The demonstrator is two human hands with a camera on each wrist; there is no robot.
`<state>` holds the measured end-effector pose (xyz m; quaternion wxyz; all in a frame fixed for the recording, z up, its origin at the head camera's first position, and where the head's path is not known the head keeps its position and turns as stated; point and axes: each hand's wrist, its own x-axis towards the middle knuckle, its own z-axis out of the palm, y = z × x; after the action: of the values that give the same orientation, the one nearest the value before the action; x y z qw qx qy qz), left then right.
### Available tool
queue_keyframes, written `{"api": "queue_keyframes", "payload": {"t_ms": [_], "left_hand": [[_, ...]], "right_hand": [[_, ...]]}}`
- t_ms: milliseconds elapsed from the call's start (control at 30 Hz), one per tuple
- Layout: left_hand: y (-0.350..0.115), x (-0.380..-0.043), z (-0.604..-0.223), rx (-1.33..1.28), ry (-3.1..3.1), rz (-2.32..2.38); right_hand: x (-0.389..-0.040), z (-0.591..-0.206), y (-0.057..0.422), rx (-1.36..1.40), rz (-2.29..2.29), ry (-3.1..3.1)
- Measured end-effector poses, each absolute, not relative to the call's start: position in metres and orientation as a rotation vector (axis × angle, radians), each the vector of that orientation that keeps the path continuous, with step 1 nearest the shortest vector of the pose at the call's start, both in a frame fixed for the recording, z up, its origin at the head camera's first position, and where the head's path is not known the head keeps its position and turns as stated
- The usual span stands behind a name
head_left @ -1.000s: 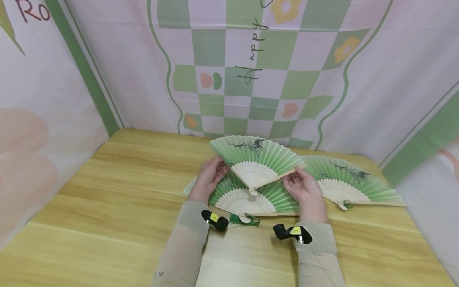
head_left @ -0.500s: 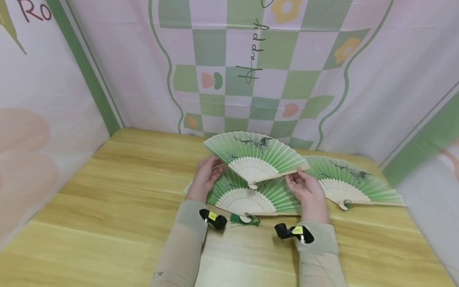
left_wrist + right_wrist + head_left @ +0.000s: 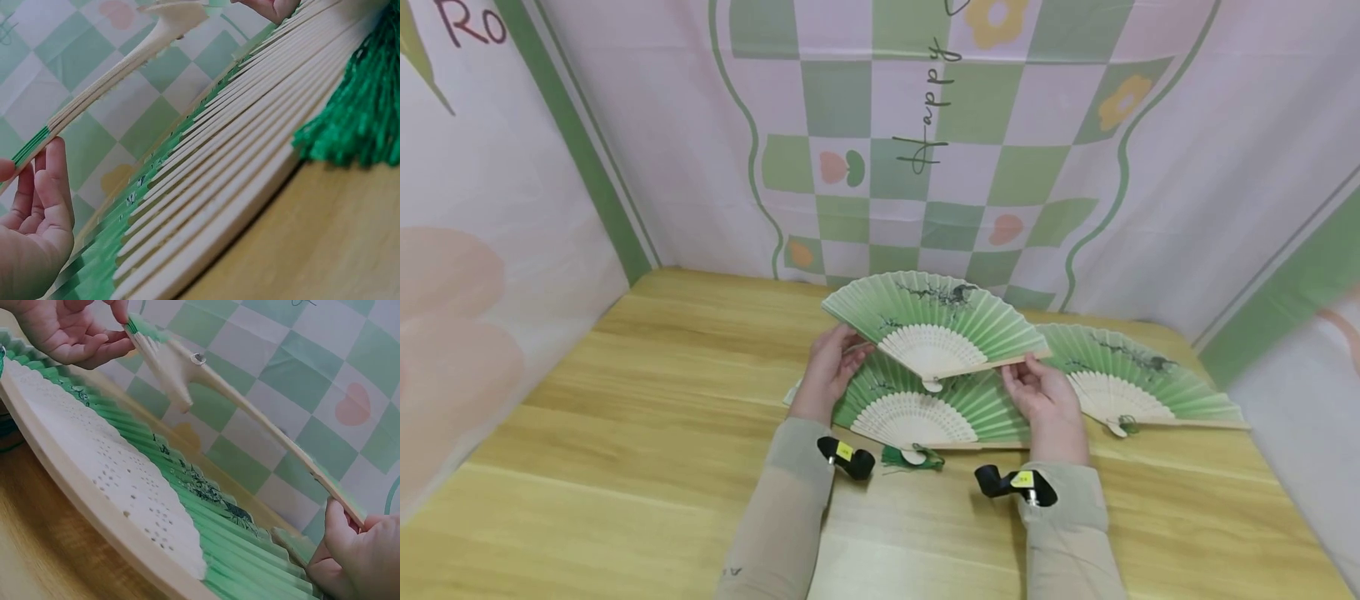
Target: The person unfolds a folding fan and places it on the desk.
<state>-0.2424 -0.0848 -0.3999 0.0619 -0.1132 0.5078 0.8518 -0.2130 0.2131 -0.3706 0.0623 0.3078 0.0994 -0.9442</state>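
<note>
Both hands hold a green folding fan (image 3: pixel 931 312), spread wide and raised above the table. My left hand (image 3: pixel 829 371) pinches its left edge, and the left wrist view shows thumb and fingers (image 3: pixel 57 175) on the ribs. At the opposite edge, my right hand (image 3: pixel 1043 392) pinches the pale outer stick, which the right wrist view shows edge-on. Beneath lies a second open fan (image 3: pixel 913 419) of the same print, with cream pierced ribs and a green tassel (image 3: pixel 359 106) at its pivot. The hands and the raised fan hide parts of it.
A third open fan (image 3: pixel 1138 396) lies to the right on the wooden table (image 3: pixel 625 467). A pale green edge (image 3: pixel 791 393) pokes out left of my left wrist. Behind the table hangs a checked curtain (image 3: pixel 898 225); printed cloth also borders both sides.
The held fan has spread wider and risen slightly toward the back. My hands have moved a little apart, both still holding its edges. The fans on the table stay put.
</note>
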Motion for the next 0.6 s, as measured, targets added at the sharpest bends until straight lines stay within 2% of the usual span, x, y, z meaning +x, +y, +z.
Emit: {"api": "queue_keyframes", "payload": {"t_ms": [600], "left_hand": [[-0.0852,-0.2406,-0.3986,-0.348,1.585,2.539]], "right_hand": [[-0.2117,-0.3644,0.2171,1.049,-2.925,0.286]]}}
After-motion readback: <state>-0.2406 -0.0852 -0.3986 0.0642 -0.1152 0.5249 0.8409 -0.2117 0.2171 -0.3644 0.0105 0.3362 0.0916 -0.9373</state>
